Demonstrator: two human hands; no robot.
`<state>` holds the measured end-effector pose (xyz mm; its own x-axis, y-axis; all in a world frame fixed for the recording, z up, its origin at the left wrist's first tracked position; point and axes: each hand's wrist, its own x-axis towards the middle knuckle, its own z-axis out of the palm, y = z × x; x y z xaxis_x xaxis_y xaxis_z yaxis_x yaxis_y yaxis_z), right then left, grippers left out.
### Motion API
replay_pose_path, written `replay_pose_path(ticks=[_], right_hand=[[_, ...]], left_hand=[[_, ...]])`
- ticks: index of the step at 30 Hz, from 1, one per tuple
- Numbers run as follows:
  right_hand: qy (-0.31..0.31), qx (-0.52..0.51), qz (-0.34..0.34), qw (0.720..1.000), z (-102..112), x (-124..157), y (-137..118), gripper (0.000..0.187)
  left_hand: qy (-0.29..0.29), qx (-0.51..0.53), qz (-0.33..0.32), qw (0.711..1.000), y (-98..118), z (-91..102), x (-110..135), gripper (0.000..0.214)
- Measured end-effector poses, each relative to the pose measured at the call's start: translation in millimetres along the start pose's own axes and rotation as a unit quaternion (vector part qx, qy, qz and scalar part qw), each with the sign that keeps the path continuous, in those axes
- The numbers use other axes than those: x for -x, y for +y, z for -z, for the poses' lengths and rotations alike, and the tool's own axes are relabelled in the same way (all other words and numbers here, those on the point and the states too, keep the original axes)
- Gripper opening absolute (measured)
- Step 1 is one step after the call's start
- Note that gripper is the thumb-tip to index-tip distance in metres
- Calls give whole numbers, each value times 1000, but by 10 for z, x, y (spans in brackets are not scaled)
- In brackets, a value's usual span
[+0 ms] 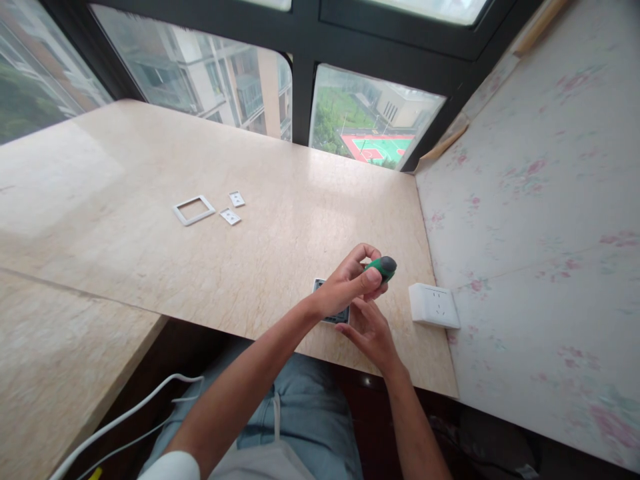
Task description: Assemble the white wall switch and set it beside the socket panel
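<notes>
The left hand (pixel 350 283) grips the screwdriver (pixel 384 265), best held square to the panel (pixel 339 316), while the right hand (pixel 373 335), its grip unclear, should steady the four o'clock edge.

We get soft daylight from windows (pixel 235 80) up top, topmost pane (pixel 435 8) nearly blown white. Counter (pixel 280 253) bright, hazy sheen near glass, paler reflected patch at left. Gap under counter (pixel 187 343) goes really dark, detail mostly lost on us. Shadows soft, faint. Wide lens stretches edges: wallpaper (pixel 555 227) softens toward corner, far-left outside view smeary. Left hand (pixel 356 281) and right hand (pixel 371 330) look decently crisp to us.
</notes>
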<state>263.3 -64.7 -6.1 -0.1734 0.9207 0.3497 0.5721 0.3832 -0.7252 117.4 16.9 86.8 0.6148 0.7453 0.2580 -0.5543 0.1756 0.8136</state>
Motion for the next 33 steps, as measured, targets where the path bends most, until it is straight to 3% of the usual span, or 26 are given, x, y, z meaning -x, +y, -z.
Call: replay_pose_path(ticks=[6,9,12,19,25,27,30,33], right_hand=[[11,5,4,1000,-5,-2,12,45],[3,-3,4,1000,5,-17,-11,43],[1,-10,-4,1000,14,-29,-32,42],[-10,-2,-21,1000,7,1,3,47],[4,-10,6,1000,-1,7,20,46],[6,-19,8,1000,3,-1,10,45],[-4,-27,-10,1000,16,-18,-20,45],[-20,-37,-25,999,28,-32,-49,47]], left_hand=[[16,-58,25,998,66,-15,-24,71],[16,-28,9,999,18,-24,-37,75],[-6,16,-21,1000,-49,-18,-30,70],[-30,-6,11,999,0,-13,3,56],[13,-52,51,997,0,9,-52,74],[4,-40,41,998,-4,18,-63,77],[-10,-34,32,999,3,17,-52,70],[13,-42,48,998,9,9,-21,63]])
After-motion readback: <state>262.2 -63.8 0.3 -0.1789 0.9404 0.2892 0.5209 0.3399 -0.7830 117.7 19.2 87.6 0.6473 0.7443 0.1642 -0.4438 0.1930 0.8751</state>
